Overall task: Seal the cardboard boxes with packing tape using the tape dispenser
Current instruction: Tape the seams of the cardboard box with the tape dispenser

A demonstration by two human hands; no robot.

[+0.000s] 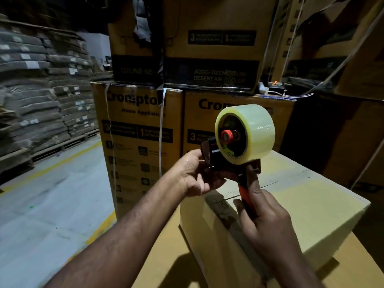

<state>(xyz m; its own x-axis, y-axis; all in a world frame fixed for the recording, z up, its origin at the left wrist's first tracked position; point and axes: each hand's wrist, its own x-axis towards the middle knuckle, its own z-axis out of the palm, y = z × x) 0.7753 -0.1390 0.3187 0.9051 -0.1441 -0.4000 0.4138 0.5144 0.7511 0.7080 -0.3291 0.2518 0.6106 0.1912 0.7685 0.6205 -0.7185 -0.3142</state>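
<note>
The right hand (268, 223) is clenched round the orange-and-black handle of a tape dispenser (217, 161) and holds it up in the air above a pale cardboard box (311, 206). The left hand (195, 173) grips the dispenser's dark front end, with the fingers curled under the frame. A thick roll of clear packing tape (257, 132) sits on the spindle, with an orange knob (227, 137) at its hub. Green and black print shows on the roll's core, but it is too small to read.

The pale box lies just below the hands, and a thin seam line runs across its top. A dark printed strip along its near edge cannot be read. The box rests on a broad brown cardboard surface (162, 256).

Behind stand two yellow cartons (135, 125) with "Crompton" in bold black letters. The left one also reads "Home Appliances", and both carry black panels with large numerals "3" and "1". A white strap (160, 129) hangs down the face of the left carton. On top of these is another carton (209, 73) whose black band reads "OZONE NE…" on one side and "ACGC-OZON… DESERT AIR COOLER" on the other. It has its own "3" and "1" panel higher up.

At the left, grey stacks (31, 96) with small white labels rest on pallets. The grey floor (52, 204) is marked with yellow lines.
</note>
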